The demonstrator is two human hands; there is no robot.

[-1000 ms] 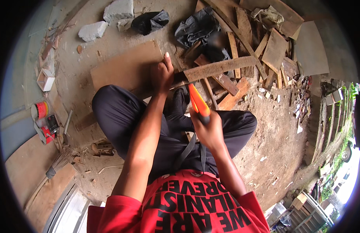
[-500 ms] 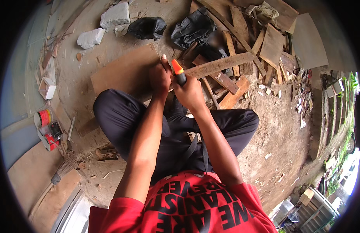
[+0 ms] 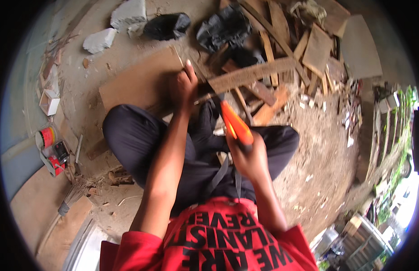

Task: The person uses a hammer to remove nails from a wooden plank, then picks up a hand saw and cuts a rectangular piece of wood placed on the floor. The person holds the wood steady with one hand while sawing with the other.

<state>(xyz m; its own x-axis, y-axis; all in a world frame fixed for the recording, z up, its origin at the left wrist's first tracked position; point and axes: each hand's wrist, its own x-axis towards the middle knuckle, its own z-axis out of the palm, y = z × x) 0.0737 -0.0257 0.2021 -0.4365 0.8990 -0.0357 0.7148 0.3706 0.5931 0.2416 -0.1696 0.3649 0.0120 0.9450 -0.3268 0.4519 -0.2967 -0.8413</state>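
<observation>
My left hand (image 3: 186, 88) is closed round the near-left end of a long wooden plank (image 3: 252, 74), thumb pointing up. The plank runs off to the right over the scrap pile. In my right hand (image 3: 251, 156) is a hand tool with an orange and black handle (image 3: 236, 122). It slants away from me, and its dark far end meets the plank's near edge beside my left hand. Blur hides the shape of that working end. A wide thin wooden board (image 3: 139, 81) lies on the ground left of my left hand.
Scrap wood (image 3: 315, 49) is heaped at the far right. Black plastic bags (image 3: 224, 29) and white blocks (image 3: 100, 40) lie at the far side. On the left are a red and yellow can (image 3: 48, 136) and a twig broom (image 3: 74, 196). My crossed legs (image 3: 132, 140) frame the work.
My right hand has drawn back toward me and to the right with the orange-handled tool, away from my left hand. The left hand keeps its hold on the plank. The whole view has shifted slightly.
</observation>
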